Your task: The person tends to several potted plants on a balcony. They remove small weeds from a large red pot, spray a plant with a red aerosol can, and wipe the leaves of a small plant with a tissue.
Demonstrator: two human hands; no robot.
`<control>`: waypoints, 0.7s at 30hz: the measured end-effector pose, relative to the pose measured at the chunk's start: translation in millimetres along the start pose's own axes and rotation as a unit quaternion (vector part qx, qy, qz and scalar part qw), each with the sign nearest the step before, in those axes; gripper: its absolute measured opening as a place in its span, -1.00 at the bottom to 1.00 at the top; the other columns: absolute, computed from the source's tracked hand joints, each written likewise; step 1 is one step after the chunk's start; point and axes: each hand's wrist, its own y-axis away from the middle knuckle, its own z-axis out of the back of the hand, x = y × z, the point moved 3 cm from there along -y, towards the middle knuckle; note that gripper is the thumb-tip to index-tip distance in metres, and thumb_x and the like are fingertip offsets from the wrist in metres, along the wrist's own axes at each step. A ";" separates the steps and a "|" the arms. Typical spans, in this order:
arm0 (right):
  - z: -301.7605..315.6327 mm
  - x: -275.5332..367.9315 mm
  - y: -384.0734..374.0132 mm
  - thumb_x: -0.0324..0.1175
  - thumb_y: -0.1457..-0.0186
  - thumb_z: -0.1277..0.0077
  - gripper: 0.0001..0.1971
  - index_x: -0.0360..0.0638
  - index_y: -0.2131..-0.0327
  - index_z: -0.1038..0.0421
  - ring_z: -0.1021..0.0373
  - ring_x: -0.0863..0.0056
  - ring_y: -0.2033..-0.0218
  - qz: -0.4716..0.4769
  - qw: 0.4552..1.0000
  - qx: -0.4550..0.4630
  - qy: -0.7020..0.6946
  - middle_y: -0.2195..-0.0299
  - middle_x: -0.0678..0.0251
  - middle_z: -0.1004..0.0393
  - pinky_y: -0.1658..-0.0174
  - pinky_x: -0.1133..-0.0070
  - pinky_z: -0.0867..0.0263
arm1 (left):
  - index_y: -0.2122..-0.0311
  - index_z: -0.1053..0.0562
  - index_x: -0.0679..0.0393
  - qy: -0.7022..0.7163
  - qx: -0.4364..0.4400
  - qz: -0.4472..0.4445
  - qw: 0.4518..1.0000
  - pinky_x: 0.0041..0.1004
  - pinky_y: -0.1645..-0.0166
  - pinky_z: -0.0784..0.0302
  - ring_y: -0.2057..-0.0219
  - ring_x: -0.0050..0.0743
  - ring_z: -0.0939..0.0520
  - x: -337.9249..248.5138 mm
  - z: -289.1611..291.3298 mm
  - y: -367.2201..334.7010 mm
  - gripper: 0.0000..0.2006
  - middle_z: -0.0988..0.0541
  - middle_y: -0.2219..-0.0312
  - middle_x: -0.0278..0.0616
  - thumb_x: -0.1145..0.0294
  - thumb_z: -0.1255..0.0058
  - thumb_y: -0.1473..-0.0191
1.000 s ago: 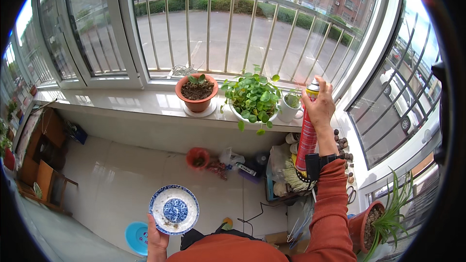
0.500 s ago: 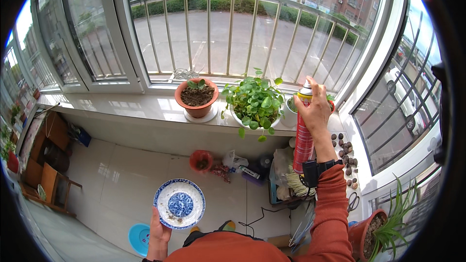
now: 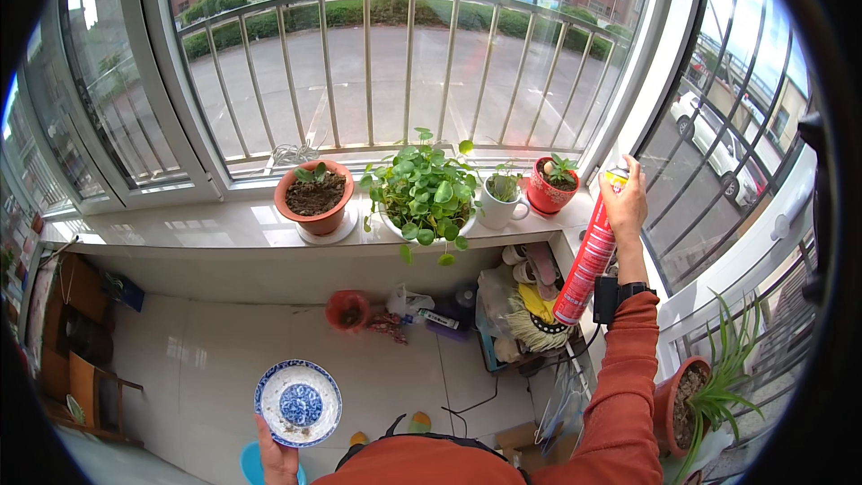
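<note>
My left hand (image 3: 277,456) is closed on the lower left rim of a blue-and-white plate (image 3: 325,401). Bits of dirt lie on its surface, and it is held above the floor. At the right, my right hand (image 3: 626,200) grips the upper end of a long red spray can (image 3: 585,271) with a yellow band near the top. The can leans, its base toward the lower left. Nearest to it on the sill is a red pot (image 3: 549,190) with a small succulent. Beside that stands a white mug (image 3: 499,212) with a little plant.
On the windowsill (image 3: 202,226) are a leafy plant (image 3: 425,184) in a white pot and a terracotta pot (image 3: 314,202) of soil. A spiky plant (image 3: 709,422) stands at the lower right. Below are a red bucket (image 3: 347,310), a mop head (image 3: 537,328) and a blue basin (image 3: 254,464).
The view has shifted right. My right hand has carried the spray can rightward, away from the mug and red pot, which now show fully. My left hand still holds the plate.
</note>
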 end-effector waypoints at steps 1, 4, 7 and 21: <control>-0.7 -4.8 -3.0 -0.13 0.07 -0.17 -0.42 0.11 -0.05 -0.21 -0.41 0.10 0.17 -0.010 1.000 0.005 0.007 0.17 0.16 -0.38 0.18 0.25 -0.37 | -0.22 -0.18 0.08 0.000 0.003 0.003 1.000 -0.16 -0.19 -0.28 -0.12 -0.21 -0.36 0.5 -1.4 -1.2 -0.35 -0.34 -0.13 -0.19 -0.18 0.23 -0.18; -2.2 -11.4 -6.6 -0.12 0.08 -0.17 -0.42 0.12 -0.04 -0.21 -0.41 0.09 0.16 -0.014 1.000 0.007 0.007 0.17 0.16 -0.39 0.17 0.25 -0.37 | -0.21 -0.18 0.13 0.014 0.011 0.007 1.000 -0.19 -0.20 -0.27 -0.12 -0.22 -0.37 2.9 -8.1 -1.8 -0.36 -0.34 -0.12 -0.16 -0.13 0.20 -0.19; -3.3 -10.8 -6.3 -0.10 0.09 -0.18 -0.41 0.13 -0.04 -0.21 -0.42 0.08 0.17 0.024 0.999 -0.006 -0.022 0.16 0.16 -0.40 0.17 0.24 -0.37 | -0.20 -0.18 0.16 0.025 0.017 0.001 1.000 -0.20 -0.21 -0.27 -0.12 -0.23 -0.38 4.5 -15.5 2.6 -0.36 -0.34 -0.12 -0.15 -0.11 0.19 -0.19; -30.3 -3.3 16.9 -0.10 0.10 -0.17 -0.44 0.16 -0.01 -0.22 -0.44 0.10 0.23 0.025 0.998 0.054 -0.019 0.20 0.17 -0.39 0.25 0.27 -0.39 | -0.21 -0.17 0.16 0.027 -0.016 -0.013 0.999 -0.22 -0.20 -0.28 -0.11 -0.24 -0.38 7.4 -4.7 30.8 -0.38 -0.34 -0.12 -0.15 -0.11 0.24 -0.22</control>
